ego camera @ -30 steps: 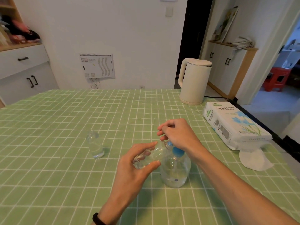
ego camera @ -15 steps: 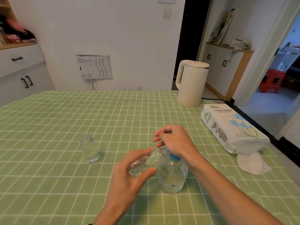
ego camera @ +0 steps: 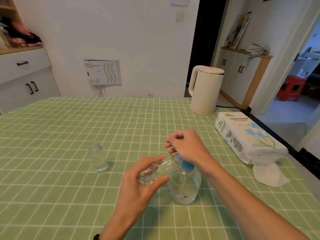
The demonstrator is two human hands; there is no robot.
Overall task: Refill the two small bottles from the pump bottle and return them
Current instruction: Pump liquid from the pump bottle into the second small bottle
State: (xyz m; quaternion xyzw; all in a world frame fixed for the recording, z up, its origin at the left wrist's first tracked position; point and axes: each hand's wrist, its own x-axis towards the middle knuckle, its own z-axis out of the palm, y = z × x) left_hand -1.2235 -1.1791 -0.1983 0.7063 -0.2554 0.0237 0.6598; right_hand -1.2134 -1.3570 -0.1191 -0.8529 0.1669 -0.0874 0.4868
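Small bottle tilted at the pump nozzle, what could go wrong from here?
1. The small bottle is held steeply tilted in the left hand; any liquid inside could run out onto the tablecloth.
2. Its narrow mouth meets the blue pump head partly hidden under the right hand, so a squirt may miss.
3. Pressing off-centre might tip the pump bottle.

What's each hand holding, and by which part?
Left hand grips the tilted small bottle around its lower body. Right hand rests on the pump head, fingers curled; any hold cannot be told.
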